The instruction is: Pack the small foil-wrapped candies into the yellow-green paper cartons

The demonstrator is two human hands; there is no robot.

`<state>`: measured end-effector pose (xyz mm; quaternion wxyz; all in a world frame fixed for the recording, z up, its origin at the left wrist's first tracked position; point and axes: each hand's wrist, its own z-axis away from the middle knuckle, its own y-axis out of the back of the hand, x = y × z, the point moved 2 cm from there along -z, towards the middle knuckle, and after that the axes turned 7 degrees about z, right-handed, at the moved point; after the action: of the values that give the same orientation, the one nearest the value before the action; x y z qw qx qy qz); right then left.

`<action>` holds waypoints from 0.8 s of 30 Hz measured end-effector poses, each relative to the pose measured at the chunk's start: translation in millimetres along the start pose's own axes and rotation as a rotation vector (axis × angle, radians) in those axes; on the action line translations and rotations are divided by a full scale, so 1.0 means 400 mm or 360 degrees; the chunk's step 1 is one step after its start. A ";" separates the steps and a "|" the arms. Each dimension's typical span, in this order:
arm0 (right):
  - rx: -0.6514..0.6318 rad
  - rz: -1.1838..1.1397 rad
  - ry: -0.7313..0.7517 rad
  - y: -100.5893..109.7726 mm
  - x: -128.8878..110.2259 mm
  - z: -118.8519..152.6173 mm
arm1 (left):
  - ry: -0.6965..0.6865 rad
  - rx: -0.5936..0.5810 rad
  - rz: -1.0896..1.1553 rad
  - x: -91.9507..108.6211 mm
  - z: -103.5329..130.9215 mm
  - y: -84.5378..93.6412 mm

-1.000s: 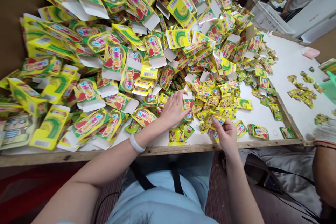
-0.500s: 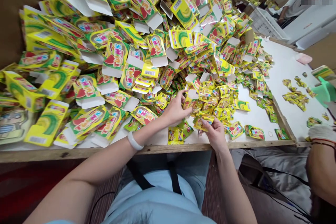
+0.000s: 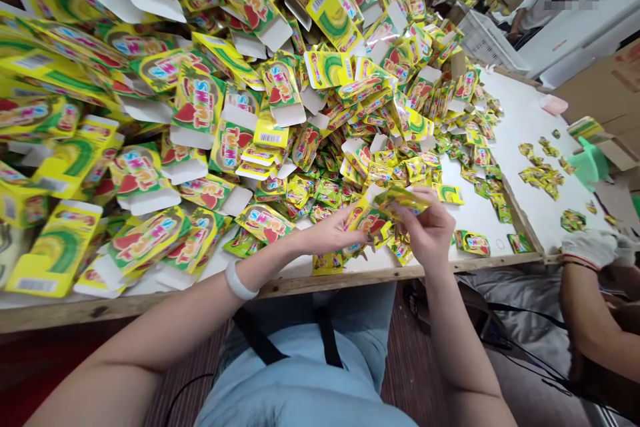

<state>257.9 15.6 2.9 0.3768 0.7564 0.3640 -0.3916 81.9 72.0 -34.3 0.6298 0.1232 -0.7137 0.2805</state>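
Observation:
My left hand point(image 3: 333, 232) is closed around a small printed carton point(image 3: 364, 215) with its white flap raised. Pinched in my right hand point(image 3: 431, 230) is a yellow-green candy packet point(image 3: 400, 200), held against the carton's open end; whether it reaches inside I cannot tell. Just beyond both hands lies a heap of loose yellow candy packets point(image 3: 423, 170). Flat on the table edge below my left hand is another yellow packet point(image 3: 327, 263). To the left and behind rises a large pile of similar cartons point(image 3: 200, 103), many with flaps open.
A wooden rim point(image 3: 280, 287) edges the white table. On the right, a co-worker's gloved hand point(image 3: 589, 249) is near scattered packets point(image 3: 543, 177) and a green plastic scoop-like container point(image 3: 589, 163). A white crate point(image 3: 487, 37) stands at the back, with another person beyond.
My right hand has lifted the candy packet from the heap's near side up to the carton. My left hand has lowered slightly and tilted the carton. The view has shifted right.

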 end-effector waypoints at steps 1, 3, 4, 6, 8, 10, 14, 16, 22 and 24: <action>-0.0082 0.0122 0.0081 0.000 -0.006 0.000 | 0.0031 0.0000 0.0029 -0.007 0.000 -0.001; -0.0215 0.0339 0.0203 0.008 -0.019 0.002 | 0.0033 0.0008 0.0008 -0.017 -0.001 0.000; -0.0291 0.0415 0.0216 0.016 -0.026 0.003 | -0.0003 0.0002 -0.0045 -0.019 -0.001 0.000; -0.0483 0.0483 0.0150 0.035 -0.035 0.002 | -0.0121 -0.0024 -0.0206 -0.019 0.001 0.001; -0.0715 0.0499 0.0051 0.053 -0.039 -0.003 | -0.0230 -0.0069 -0.0396 -0.015 0.005 0.000; -0.0886 0.0520 -0.0019 0.069 -0.038 -0.010 | -0.0283 -0.0129 -0.0525 -0.014 0.011 -0.004; -0.1059 0.0642 -0.0035 0.076 -0.042 -0.016 | -0.0306 -0.0235 -0.0565 -0.022 0.018 -0.014; -0.1124 0.0765 0.0043 0.066 -0.057 -0.010 | -0.0277 -0.0263 -0.0562 -0.027 0.019 -0.015; -0.1259 0.0842 0.0215 0.056 -0.111 0.002 | -0.0099 -0.0420 -0.0485 -0.025 0.013 -0.005; -0.1281 0.0671 0.0085 0.069 -0.100 0.003 | -0.0025 -0.0494 -0.0381 -0.024 0.012 -0.004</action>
<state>263.8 -8.1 45.1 0.7028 0.6172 0.3349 -0.1139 80.5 66.5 -43.6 0.6646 0.1108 -0.7336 0.0892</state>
